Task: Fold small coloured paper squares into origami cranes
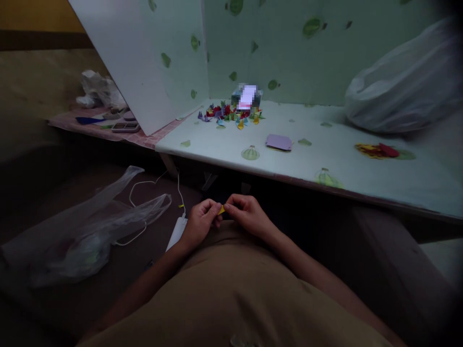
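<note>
A small yellow piece of folded paper (221, 209) is pinched between my two hands, low in front of my body. My left hand (203, 219) grips its left side with thumb and fingers closed. From the other side my right hand (248, 212) pinches it, fingers curled in. Most of the paper is hidden by the fingertips. On the table beyond lie a pile of small folded paper birds (227, 113) in several colours and a stack of purple paper squares (279, 142).
A pale table (217, 149) spans the space ahead. Red and yellow paper pieces (378, 150) lie at right, before a large white plastic bag (401, 86). A phone with a lit screen (248, 97) leans at the back. At left are a clear bag (87, 250), a white power bank (177, 233) and its cable.
</note>
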`<state>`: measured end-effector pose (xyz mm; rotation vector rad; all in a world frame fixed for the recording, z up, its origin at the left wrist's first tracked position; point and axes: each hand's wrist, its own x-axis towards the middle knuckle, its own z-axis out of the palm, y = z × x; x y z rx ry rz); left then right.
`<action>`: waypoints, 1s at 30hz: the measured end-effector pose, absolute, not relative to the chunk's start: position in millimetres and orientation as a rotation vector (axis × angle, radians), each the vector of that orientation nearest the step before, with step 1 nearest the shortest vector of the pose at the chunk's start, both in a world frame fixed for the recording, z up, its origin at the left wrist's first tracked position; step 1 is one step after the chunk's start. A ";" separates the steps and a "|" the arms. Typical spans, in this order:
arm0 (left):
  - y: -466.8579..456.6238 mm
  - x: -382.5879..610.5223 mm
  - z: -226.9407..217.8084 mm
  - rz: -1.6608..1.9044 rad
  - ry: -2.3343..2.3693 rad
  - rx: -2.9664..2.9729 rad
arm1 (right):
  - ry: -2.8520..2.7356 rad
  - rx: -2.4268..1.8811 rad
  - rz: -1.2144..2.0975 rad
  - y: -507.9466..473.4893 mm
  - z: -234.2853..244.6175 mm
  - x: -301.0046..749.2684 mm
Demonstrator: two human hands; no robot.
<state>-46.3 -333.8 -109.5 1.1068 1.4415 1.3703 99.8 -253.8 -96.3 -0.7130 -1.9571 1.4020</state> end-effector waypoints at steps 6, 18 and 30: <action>-337.5 -46.2 -109.0 1.396 1.532 1.189 | -1.855 -0.730 1.698 -254.9 -101.3 98.8; -334.5 -46.8 -109.7 1.308 1.353 1.097 | -1.904 -0.742 1.528 -254.1 -100.6 99.4; -335.5 -44.4 -111.3 1.331 1.322 1.039 | -1.966 -0.721 1.444 -255.1 -100.9 99.7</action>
